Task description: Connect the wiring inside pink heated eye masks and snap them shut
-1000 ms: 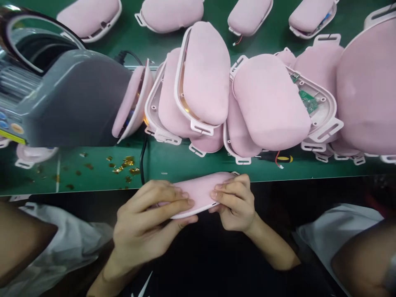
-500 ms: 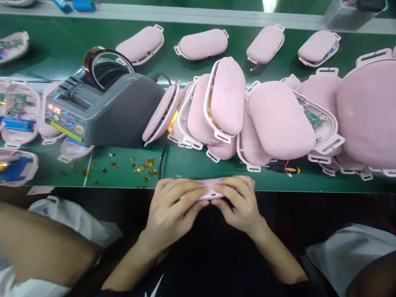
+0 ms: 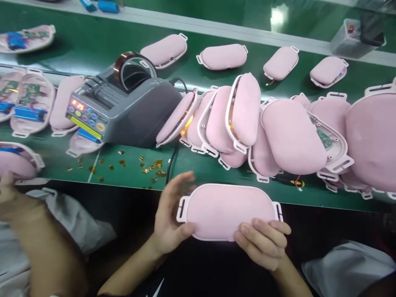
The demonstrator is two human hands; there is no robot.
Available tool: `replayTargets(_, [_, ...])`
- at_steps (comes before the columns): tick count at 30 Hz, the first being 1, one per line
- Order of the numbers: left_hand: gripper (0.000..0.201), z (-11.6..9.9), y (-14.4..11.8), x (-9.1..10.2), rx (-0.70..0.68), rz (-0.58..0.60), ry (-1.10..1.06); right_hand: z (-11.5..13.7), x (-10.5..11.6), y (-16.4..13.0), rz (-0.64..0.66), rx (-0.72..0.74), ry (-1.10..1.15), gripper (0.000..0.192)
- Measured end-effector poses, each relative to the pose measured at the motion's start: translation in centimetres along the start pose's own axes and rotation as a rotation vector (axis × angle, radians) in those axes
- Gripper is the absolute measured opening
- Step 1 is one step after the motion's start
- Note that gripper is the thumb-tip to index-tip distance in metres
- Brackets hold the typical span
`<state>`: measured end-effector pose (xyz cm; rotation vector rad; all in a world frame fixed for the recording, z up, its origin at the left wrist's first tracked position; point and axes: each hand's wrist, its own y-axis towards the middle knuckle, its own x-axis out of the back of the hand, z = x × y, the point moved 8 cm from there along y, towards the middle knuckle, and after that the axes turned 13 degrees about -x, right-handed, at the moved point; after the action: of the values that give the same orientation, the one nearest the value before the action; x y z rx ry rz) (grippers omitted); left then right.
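case (image 3: 230,210): up off the bench (image 3: 201,171), at its near edge, between the two hands, broad pink face to the viewer. right hand (image 3: 264,243) grips the lower right corner, fingers over the face. left hand (image 3: 173,218) at the other end, fingers spread wide, thumb against the lower left rim.

risk 1: drop. the right hand seems to carry most of the weight; a smooth, rounded shell could turn or slide out if that grip slackens, with dark space below, not bench.

risk 2: the stack (image 3: 295,136) leans, pieces overlapping. a knock from case or knuckles could send one sliding toward the edge.

risk 3: a red wire (image 3: 298,181) dangles by the stack; a passing finger could snag it and strain its joint.

risk 4: gold scraps (image 3: 156,164) lie loose left of the cable (image 3: 170,165); a case set there could pick some up.

not seen: back of the case, so seam closure there unknown. right thumb hidden behind it. left fingertips blurred; whether they touch the case, cannot tell. screwdriver (image 3: 283,180) partly covered by the stack. large case (image 3: 371,140) cut off at right; co-worker's hand (image 3: 8,192) cut off at left.
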<state>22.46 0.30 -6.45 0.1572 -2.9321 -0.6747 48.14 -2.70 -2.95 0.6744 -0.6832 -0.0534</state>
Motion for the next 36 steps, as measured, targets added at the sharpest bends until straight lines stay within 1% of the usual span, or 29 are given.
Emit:
replayTargets(1, [0.089, 1.1, -0.8, -0.6, 0.156, 0.030, -0.118, 1.0, 0.5, -0.3, -0.077, 0.131, -0.024, 0.030])
replayTargets(2, [0.085, 1.7, -1.7, -1.2, 0.273, 0.057, -0.199, 2.0, 0.7, -0.6, -0.132, 0.269, -0.063, 0.032])
replayTargets(3, [0.080, 1.9, -2.3, -1.4, 0.335, 0.070, -0.237, 2.5, 0.5, -0.7, -0.143, 0.357, -0.099, 0.033])
replayTargets(4, [0.073, 1.8, -2.6, -1.4, 0.341, 0.071, -0.233, 2.6, 0.1, -0.4, -0.118, 0.380, -0.125, 0.033])
replayTargets(6, [0.060, 0.9, -2.7, -0.7, 0.251, 0.061, -0.140, 2.7, -0.4, 0.0, -0.099, 0.410, -0.163, 0.035])
replayTargets(8, [0.052, -0.6, -2.2, -0.3, 0.112, 0.074, -0.050, 2.7, -0.2, 0.1, -0.145, 0.433, -0.181, 0.041])
replayTargets(10, [0.048, -1.9, -1.5, -0.2, 0.016, 0.093, -0.021, 2.6, 0.1, 0.2, -0.192, 0.437, -0.183, 0.045])
replayTargets(12, [0.048, -2.8, -0.4, -0.4, -0.025, 0.110, -0.053, 2.6, -0.1, 0.1, -0.191, 0.435, -0.185, 0.046])
replayTargets(14, [0.044, -3.3, 0.8, -0.3, -0.019, 0.100, -0.054, 2.7, -0.7, 0.1, -0.168, 0.429, -0.183, 0.045])
replayTargets(17, [0.035, -3.1, 1.7, 0.0, 0.008, 0.072, 0.007, 3.1, -1.4, 0.0, -0.141, 0.441, -0.183, 0.043])
replayTargets(20, [0.034, -2.3, 1.2, 0.5, 0.012, 0.016, 0.072, 4.0, -1.0, 0.4, -0.148, 0.486, -0.230, 0.037])
replayTargets(22, [0.041, -0.9, 0.5, 0.7, 0.050, -0.023, 0.049, 4.2, -0.2, 1.5, -0.096, 0.494, -0.269, 0.031])
replayTargets(23, [0.051, -0.1, 0.3, 0.5, 0.073, -0.024, -0.016, 4.2, 0.4, 2.6, -0.051, 0.488, -0.280, 0.028])
replayTargets(25, [0.072, 1.4, 0.4, 0.0, 0.064, -0.029, -0.201, 4.0, 1.8, 5.5, 0.025, 0.474, -0.299, 0.022])
replayTargets(26, [0.074, 1.8, 0.6, 0.0, 0.022, -0.046, -0.266, 4.0, 2.7, 7.5, 0.026, 0.477, -0.317, 0.021])
replayTargets(27, [0.069, 2.1, 0.9, 0.3, -0.035, -0.074, -0.281, 3.9, 3.7, 9.8, -0.001, 0.487, -0.355, 0.023])
replayTargets(29, [0.048, 2.4, 1.5, 1.1, -0.162, -0.123, -0.164, 3.4, 5.4, 15.5, -0.116, 0.468, -0.479, 0.035])
replayTargets(30, [0.040, 2.5, 1.7, 1.4, -0.213, -0.125, -0.067, 2.4, 5.6, 19.2, -0.121, 0.366, -0.584, 0.039])
replayTargets(31, [0.036, 2.6, 1.8, 1.5, -0.252, -0.116, 0.035, 0.8, 5.6, 23.2, -0.101, 0.219, -0.690, 0.037])
replayTargets(32, [0.033, 2.7, 1.8, 1.4, -0.294, -0.093, 0.129, -1.6, 5.2, 27.2, -0.019, -0.002, -0.818, 0.037])
replayTargets(33, [0.031, 2.5, 1.9, 1.1, -0.352, -0.062, 0.212, -4.4, 4.5, 30.5, 0.110, -0.220, -0.944, 0.040])
replayTargets(34, [0.028, 2.2, 1.8, 0.6, -0.428, -0.029, 0.292, -6.9, 3.4, 33.2, 0.256, -0.380, -1.043, 0.041])
replayTargets(35, [0.026, 1.8, 1.7, 0.0, -0.516, 0.006, 0.372, -8.4, 2.4, 35.8, 0.311, -0.426, -1.070, 0.038])
replayTargets(36, [0.025, 1.4, 1.6, -0.6, -0.601, 0.038, 0.445, -9.8, 1.4, 38.1, 0.338, -0.456, -1.094, 0.036])
